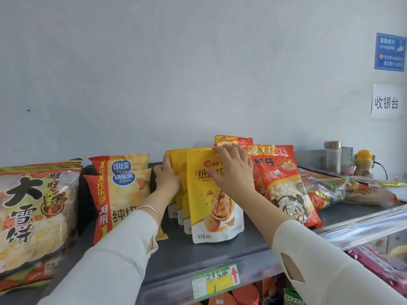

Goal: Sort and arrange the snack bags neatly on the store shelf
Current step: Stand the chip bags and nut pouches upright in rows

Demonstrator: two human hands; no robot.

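step: squaring yellow bags (217, 212) | left hand (167, 178) flat, bracing side | right hand (233, 170) spread, pressing top | next: likely needing flush fronts

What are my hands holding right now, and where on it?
The yellow walnut bags: left hand presses flat on the row's left side; right hand lies over the front bag's top edge. A true grip there cannot be told.
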